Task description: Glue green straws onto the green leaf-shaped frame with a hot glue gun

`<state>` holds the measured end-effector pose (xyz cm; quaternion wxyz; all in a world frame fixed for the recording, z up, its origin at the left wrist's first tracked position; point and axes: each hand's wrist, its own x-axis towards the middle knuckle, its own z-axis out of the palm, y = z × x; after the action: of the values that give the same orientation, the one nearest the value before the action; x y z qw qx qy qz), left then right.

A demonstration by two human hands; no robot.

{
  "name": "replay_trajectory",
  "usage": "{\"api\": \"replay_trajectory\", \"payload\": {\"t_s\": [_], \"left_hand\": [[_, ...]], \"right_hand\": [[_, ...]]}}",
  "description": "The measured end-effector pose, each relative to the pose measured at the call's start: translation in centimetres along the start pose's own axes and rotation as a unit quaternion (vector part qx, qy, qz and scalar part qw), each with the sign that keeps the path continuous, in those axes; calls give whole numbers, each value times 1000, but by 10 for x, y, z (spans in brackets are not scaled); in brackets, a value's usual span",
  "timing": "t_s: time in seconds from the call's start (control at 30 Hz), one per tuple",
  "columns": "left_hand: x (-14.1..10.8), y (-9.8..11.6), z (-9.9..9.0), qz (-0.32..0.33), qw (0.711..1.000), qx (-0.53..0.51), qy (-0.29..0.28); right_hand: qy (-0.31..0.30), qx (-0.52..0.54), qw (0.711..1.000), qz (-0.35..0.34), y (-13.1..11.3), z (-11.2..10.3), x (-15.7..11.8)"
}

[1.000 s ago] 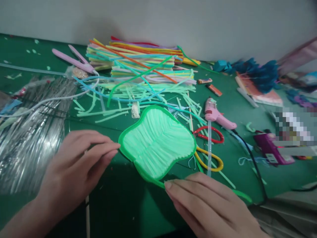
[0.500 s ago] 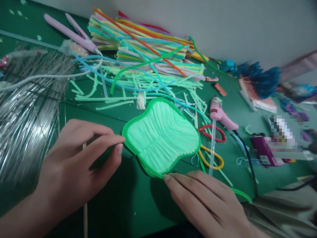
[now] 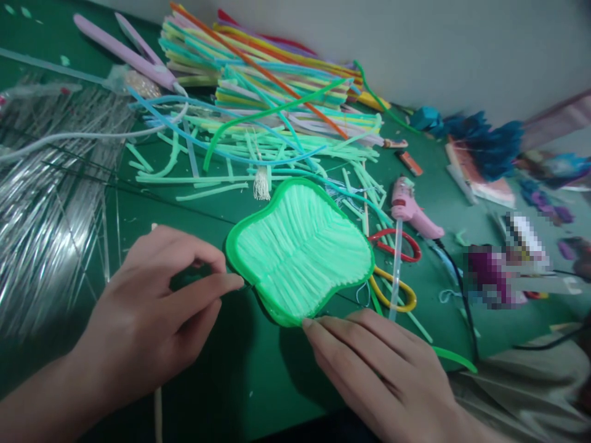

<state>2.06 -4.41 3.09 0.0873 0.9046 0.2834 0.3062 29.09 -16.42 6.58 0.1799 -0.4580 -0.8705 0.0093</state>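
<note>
A light-green ribbed pipe-cleaner leaf [image 3: 300, 249] with wavy sides and a darker green fuzzy border tilts above the table, casting a shadow. My right hand [image 3: 378, 369] pinches its lower border, with the thumb hidden beneath. At the leaf's left notch, my left hand [image 3: 170, 320] has its fingertips drawn together beside the border. A tiny dark bit shows between those tips and the notch; I cannot make out what it is. A thin wooden stick [image 3: 158, 406] passes behind or through my left hand, and whether it is held is unclear.
Behind the leaf lie bundles of coloured pipe cleaners [image 3: 277, 86] and cut pieces. Silvery wires [image 3: 50, 203] and a pink flat iron [image 3: 124, 55] are on the left. To the right are a pink glue gun [image 3: 413, 212], scissors [image 3: 409, 301] with red and yellow handles, and a black cord [image 3: 462, 320].
My left fingertips have slid down the leaf's left border to the notch. The right hand keeps its pinch, and the leaf has hardly moved. The view has shifted slightly.
</note>
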Motion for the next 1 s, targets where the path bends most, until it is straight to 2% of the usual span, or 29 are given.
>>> {"api": "replay_trajectory", "payload": {"t_s": [0.1, 0.27, 0.5, 0.77, 0.9, 1.0], "left_hand": [[-2, -2, 2, 9, 1000, -2, 2], [-8, -5, 5, 58, 998, 3, -28], [-8, 1, 8, 33, 999, -1, -41], [-8, 0, 6, 81, 996, 22, -34], [-1, 4, 5, -10, 1000, 7, 17], [5, 2, 10, -50, 998, -30, 18]], "right_hand": [[-3, -3, 1000, 6, 1, 0, 1], [3, -13, 1000, 8, 0, -1, 4], [-6, -6, 1000, 13, -2, -1, 5], [-11, -5, 1000, 18, -3, -1, 5], [-12, -6, 1000, 24, -4, 1, 4], [-8, -7, 1000, 22, -5, 1, 3]]}}
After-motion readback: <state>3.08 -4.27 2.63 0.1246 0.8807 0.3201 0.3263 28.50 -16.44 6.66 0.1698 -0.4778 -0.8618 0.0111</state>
